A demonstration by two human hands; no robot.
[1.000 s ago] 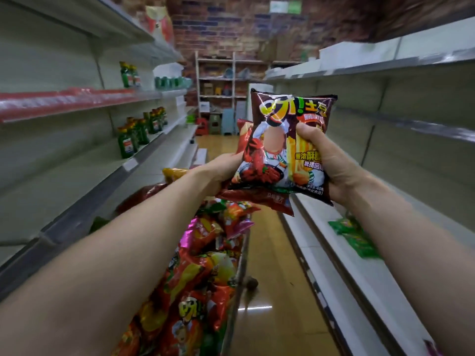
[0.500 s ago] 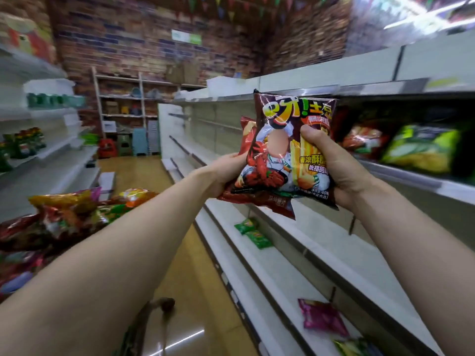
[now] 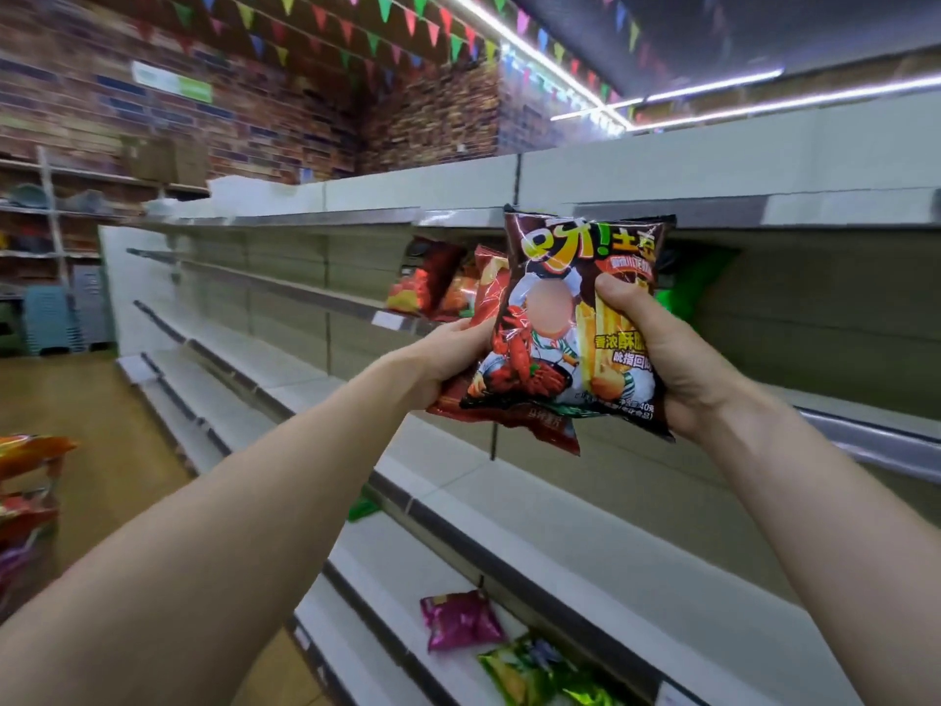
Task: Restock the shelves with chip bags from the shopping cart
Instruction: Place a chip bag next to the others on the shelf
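Pale shelves [image 3: 560, 527] fill the right of the frame. At centre, before the upper shelf, a dark chip bag [image 3: 555, 318] overlaps a red chip bag [image 3: 489, 293]. The right hand [image 3: 662, 359] grasps the dark bag's right edge, thumb in front. The left hand [image 3: 448, 354] grips the bags' left side.

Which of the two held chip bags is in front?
The dark brown bag in the right hand; the red bag is behind, in the left hand.
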